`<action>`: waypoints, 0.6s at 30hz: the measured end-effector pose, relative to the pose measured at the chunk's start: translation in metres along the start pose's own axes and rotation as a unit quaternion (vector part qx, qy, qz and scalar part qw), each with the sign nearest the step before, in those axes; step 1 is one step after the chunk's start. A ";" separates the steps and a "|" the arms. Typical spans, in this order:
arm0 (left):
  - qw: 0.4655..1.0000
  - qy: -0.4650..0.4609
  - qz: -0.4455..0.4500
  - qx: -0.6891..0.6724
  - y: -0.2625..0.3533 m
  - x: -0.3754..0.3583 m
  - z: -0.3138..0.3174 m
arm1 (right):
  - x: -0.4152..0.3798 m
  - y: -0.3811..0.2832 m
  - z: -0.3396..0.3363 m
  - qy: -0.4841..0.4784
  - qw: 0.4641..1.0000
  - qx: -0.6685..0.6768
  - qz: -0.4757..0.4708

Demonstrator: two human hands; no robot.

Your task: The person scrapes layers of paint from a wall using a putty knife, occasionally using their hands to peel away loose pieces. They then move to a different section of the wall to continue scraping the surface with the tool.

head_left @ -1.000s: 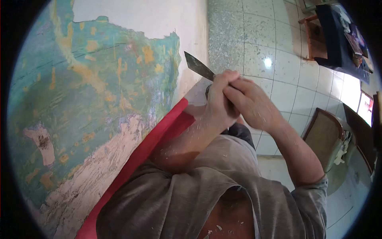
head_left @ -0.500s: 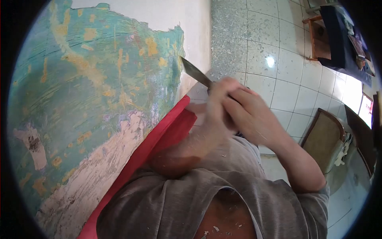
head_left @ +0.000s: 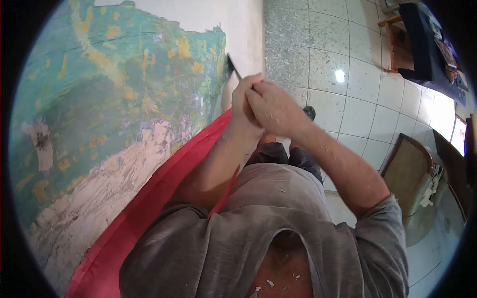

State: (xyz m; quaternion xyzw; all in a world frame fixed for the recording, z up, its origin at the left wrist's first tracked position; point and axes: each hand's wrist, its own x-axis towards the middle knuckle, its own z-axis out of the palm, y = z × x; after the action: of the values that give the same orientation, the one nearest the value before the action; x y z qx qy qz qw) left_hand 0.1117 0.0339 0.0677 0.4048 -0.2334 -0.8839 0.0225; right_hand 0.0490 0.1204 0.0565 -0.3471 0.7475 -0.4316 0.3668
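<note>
A flat-bladed scraper [head_left: 234, 68] points up and left from my two closed hands, its tip over the boundary between peeling green paint and pale bare wall; contact cannot be made out. My left hand [head_left: 242, 105] is wrapped round the handle, which the fingers hide. Pressed against it, my right hand [head_left: 276, 110] is also closed round the handle end. The wall [head_left: 124, 89] carries green paint with yellow and pinkish patches. White flakes lie on my forearms and shirt.
Red cloth [head_left: 164, 184] runs along the wall's lower side beside my left arm. Paint flakes dot the tiled floor [head_left: 328, 54]. At the right stand a cushioned chair [head_left: 407, 174] and a table with a dark cloth [head_left: 422, 49].
Both hands have moved up and left in the view with the scraper, and the arms are more stretched out. More of the red cloth and my legs shows.
</note>
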 end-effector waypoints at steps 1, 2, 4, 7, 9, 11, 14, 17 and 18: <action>0.998 -0.023 -0.051 -0.022 -0.002 0.022 -0.020 | 0.006 0.007 0.010 -0.012 0.993 -0.111 -0.029; 0.993 -0.053 -0.100 -0.046 -0.002 0.035 -0.028 | 0.001 0.005 0.002 -0.010 0.993 -0.114 -0.030; 0.993 -0.058 -0.092 -0.039 -0.010 0.012 -0.012 | -0.025 -0.007 -0.031 -0.028 0.999 0.024 0.002; 0.997 -0.061 -0.054 -0.008 -0.023 -0.046 0.026 | -0.067 -0.061 -0.058 -0.019 0.985 0.143 0.098; 0.997 -0.062 -0.039 0.001 -0.021 -0.042 0.022 | -0.049 -0.053 -0.039 -0.028 0.996 0.081 0.034; 0.992 -0.070 -0.075 -0.074 -0.012 -0.013 -0.011 | -0.038 -0.025 -0.019 -0.032 0.999 0.023 -0.020; 0.984 -0.047 -0.137 -0.100 -0.010 0.000 -0.005 | -0.015 0.000 -0.016 -0.060 0.998 -0.012 0.009; 0.990 -0.002 -0.131 -0.056 -0.019 -0.021 0.011 | -0.045 -0.036 -0.048 -0.070 0.992 -0.088 -0.065; 0.993 0.012 -0.107 -0.039 -0.014 -0.048 0.033 | -0.058 -0.055 -0.055 -0.072 0.997 0.020 -0.003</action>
State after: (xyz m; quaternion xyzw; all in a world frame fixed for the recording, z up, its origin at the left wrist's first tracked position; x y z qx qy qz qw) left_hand 0.1220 0.0709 0.1145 0.4368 -0.1542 -0.8846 -0.0537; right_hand 0.0419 0.1696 0.1405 -0.3717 0.7091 -0.4215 0.4258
